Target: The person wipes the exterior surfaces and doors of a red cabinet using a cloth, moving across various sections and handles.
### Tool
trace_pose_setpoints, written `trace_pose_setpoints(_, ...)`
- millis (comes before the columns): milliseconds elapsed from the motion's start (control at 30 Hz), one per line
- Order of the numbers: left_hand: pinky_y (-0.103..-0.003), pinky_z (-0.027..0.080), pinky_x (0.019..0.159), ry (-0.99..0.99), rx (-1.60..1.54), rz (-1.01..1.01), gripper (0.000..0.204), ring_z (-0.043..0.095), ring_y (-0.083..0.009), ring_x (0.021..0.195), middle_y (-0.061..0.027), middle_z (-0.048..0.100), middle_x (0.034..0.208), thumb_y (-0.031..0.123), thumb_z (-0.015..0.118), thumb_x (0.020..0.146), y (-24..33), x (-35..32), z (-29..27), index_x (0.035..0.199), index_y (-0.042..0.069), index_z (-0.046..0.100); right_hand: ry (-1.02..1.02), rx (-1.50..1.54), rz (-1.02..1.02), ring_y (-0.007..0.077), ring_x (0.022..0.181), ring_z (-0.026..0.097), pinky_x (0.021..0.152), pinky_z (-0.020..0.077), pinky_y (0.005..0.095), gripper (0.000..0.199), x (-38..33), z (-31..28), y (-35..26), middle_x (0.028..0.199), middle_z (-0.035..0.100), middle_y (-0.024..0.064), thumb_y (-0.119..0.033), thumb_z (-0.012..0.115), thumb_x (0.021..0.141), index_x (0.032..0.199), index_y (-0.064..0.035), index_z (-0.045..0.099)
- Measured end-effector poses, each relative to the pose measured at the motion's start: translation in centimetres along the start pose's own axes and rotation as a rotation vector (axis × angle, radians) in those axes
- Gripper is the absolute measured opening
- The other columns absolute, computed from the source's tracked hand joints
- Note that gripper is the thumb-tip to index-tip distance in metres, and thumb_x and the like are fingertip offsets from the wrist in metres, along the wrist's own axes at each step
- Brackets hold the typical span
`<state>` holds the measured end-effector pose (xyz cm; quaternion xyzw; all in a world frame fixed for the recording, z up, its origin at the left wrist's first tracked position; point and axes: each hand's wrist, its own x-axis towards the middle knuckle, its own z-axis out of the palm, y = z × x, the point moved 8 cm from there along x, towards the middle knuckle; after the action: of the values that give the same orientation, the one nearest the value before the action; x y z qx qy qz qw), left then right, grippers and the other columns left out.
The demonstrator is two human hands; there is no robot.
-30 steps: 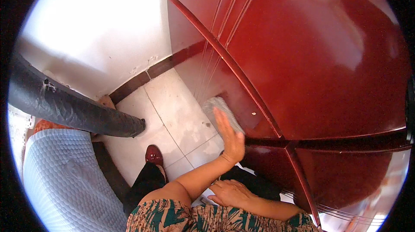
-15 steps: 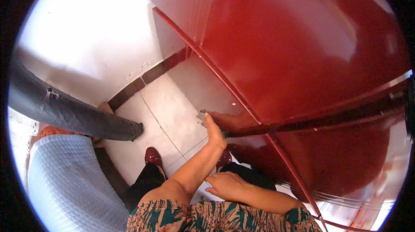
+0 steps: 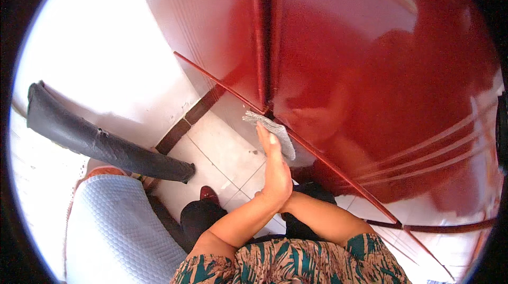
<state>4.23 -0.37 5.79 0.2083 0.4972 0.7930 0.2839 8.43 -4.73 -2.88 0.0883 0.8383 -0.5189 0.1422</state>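
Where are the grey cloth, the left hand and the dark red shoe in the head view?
Grey cloth [image 3: 283, 133]: head view, on the part showing right of the fingers.
Left hand [image 3: 278, 173]: head view, on the middle of the hand.
Dark red shoe [image 3: 208, 194]: head view, on its upper.

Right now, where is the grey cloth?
In the head view, just right of centre, the grey cloth lies between the left hand and the glossy red surface, just below the dark seam.

No text, label, number or sign can be read here.
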Motion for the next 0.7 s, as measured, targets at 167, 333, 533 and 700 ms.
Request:
trace_pose_setpoints(167, -0.038, -0.005, 0.119, -0.174, 0.191, 0.014, 0.074, -0.013, -0.0220, 0.148, -0.0103, -0.014, 0.161, 0.044, 0.030, 0.104, -1.5, -4.8, 2.4, 0.153, 0.005, -0.010, 0.072, -0.190, 0.003, 0.0317, 0.091, 0.062, 0.084, 0.0486, 0.0404, 0.036, -0.1, 1.8, 3.3, 0.107, 0.065, 0.0195, -0.029, 0.059, 0.088, 0.114, -0.0036, 0.062)
trace_pose_setpoints(333, -0.044, 0.006, 0.117, -0.075, 0.201, -0.246, 0.081, 0.006, -0.0260, 0.148, -0.0067, 0.003, 0.163, 0.063, 0.032, 0.097, -3.7, -6.8, 1.9, 0.156, 0.016, 0.004, 0.241, -0.370, 0.051, 0.0333, 0.094, 0.061, 0.086, 0.0481, 0.0408, 0.038, -1.2, 1.6, 4.8, 0.110, 0.064, 0.0194, -0.028, 0.059, 0.089, 0.118, -0.0042, 0.060)
trace_pose_setpoints(533, -0.043, 0.014, 0.118, -0.424, 0.335, -0.322, 0.087, 0.011, -0.0298, 0.148, -0.0154, 0.001, 0.161, 0.058, 0.035, 0.099, -0.3, -6.6, 2.4, 0.153, 0.001, -0.001, 0.580, -0.091, -0.028, 0.0360, 0.100, 0.063, 0.087, 0.0491, 0.0413, 0.044, -8.0, -2.8, 0.3, 0.115, 0.063, 0.0200, -0.019, 0.062, 0.088, 0.129, -0.0037, 0.055)
trace_pose_setpoints(700, -0.034, 0.034, 0.106, -0.374, 0.421, -0.171, 0.059, 0.046, -0.0247, 0.125, -0.0182, 0.049, 0.133, 0.045, 0.039, 0.103, 2.0, -4.2, -0.5, 0.135, -0.003, 0.044, 0.719, 0.259, -0.034, 0.0196, 0.109, 0.062, 0.092, 0.0492, 0.0311, 0.041, -13.7, -6.7, -2.5, 0.127, 0.061, 0.0150, -0.012, 0.058, 0.095, 0.134, -0.0024, 0.051)
